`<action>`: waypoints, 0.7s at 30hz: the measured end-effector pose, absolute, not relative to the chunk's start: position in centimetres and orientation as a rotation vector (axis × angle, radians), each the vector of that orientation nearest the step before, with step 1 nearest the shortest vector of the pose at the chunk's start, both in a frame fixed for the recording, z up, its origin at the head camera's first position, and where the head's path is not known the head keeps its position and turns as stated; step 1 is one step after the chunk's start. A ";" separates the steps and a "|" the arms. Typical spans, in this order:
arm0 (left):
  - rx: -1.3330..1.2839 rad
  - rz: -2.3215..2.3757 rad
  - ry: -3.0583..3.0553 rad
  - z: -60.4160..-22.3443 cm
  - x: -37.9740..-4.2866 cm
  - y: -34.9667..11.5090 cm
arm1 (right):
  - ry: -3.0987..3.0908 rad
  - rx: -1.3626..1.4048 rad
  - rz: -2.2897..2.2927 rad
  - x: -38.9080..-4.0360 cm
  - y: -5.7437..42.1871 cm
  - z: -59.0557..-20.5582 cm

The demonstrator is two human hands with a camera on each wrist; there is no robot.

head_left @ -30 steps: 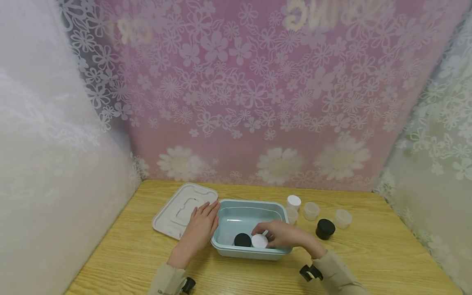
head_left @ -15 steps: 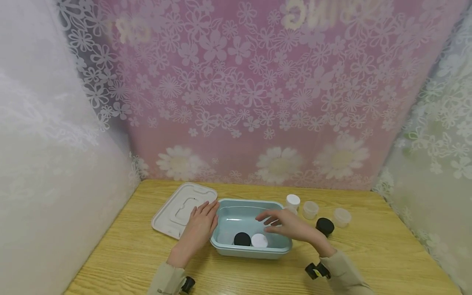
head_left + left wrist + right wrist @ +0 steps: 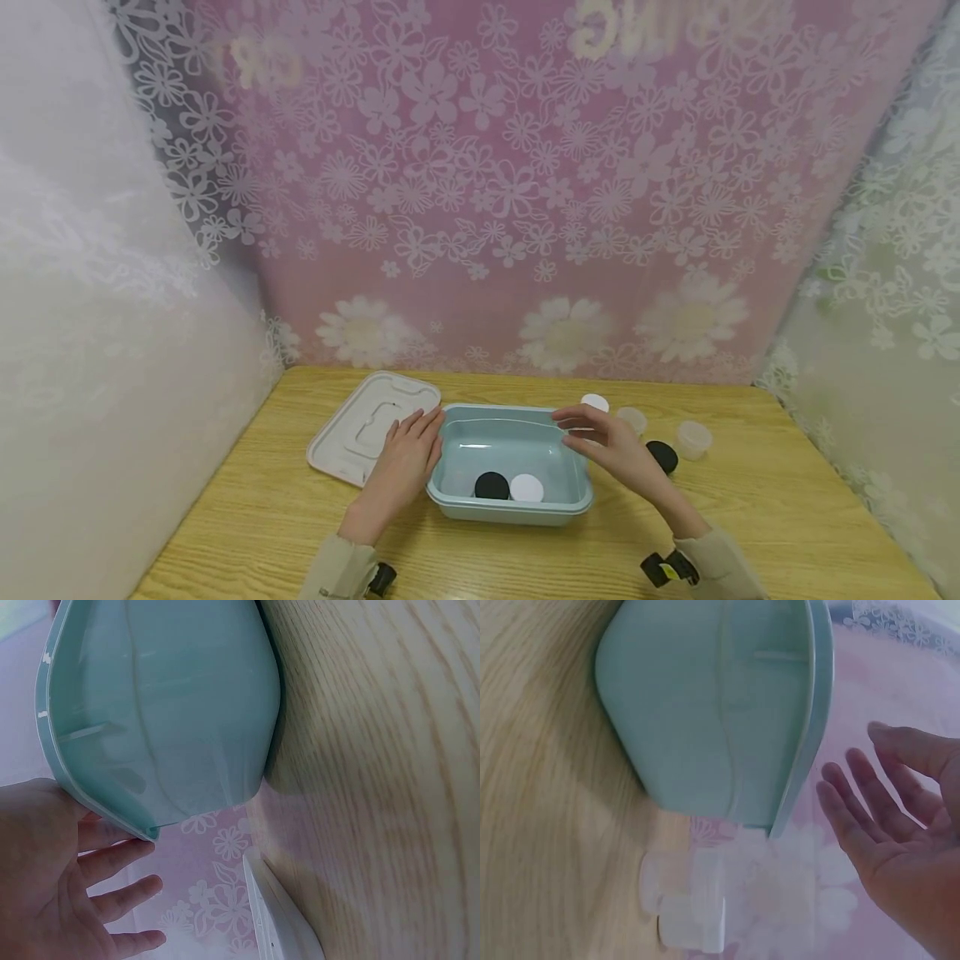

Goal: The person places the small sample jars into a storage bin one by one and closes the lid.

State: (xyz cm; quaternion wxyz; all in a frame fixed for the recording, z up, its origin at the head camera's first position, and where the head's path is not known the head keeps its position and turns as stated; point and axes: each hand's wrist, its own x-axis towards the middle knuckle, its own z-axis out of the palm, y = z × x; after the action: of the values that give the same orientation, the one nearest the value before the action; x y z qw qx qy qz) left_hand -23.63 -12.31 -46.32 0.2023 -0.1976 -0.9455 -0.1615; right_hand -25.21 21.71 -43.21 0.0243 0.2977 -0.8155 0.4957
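Note:
My left hand [image 3: 405,458] rests with straight fingers on the left rim of a light blue plastic tub [image 3: 510,507]; in the left wrist view its fingertips lie along the rim's corner. Inside, against the near wall, a round black-topped jar [image 3: 492,486] and a white-topped jar [image 3: 527,488] sit side by side. My right hand [image 3: 611,442] hovers over the tub's right rim, fingers loosely bent and nothing between them. It partly covers the small jars behind it. In the right wrist view, the same hand [image 3: 900,810] shows an empty palm beside the tub wall.
A flat white lid [image 3: 348,442] lies left of the tub, partly under the left hand in view. Right of the tub stand a white-topped jar [image 3: 595,402], a translucent jar [image 3: 633,417], a black jar [image 3: 663,456] and another translucent jar [image 3: 694,438]. Patterned curtains enclose the wooden table [image 3: 795,500].
My right hand has let go of the white-topped jar in the tub, then risen and moved right to the rim. The left hand has stayed in place.

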 end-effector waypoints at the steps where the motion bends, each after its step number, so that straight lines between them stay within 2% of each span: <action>1: -0.552 -0.452 -2.639 -46.3 -23.7 -12.3 | -2.502 0.898 1.549 -25.1 22.0 -43.3; 9: -0.553 -0.439 -2.646 -46.5 -23.8 -12.3 | -2.332 0.707 1.651 -24.8 24.9 -44.0; 21: -0.550 -0.459 -2.654 -46.4 -23.7 -12.2 | -2.333 0.471 1.518 -24.3 29.7 -44.9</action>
State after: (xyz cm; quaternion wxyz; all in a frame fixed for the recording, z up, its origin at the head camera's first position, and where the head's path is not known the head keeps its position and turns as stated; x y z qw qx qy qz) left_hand -23.74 -12.25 -46.38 0.1950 -0.1962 -0.9469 -0.1637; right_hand -24.30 29.69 -44.94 0.1588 0.1648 -0.8159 0.5309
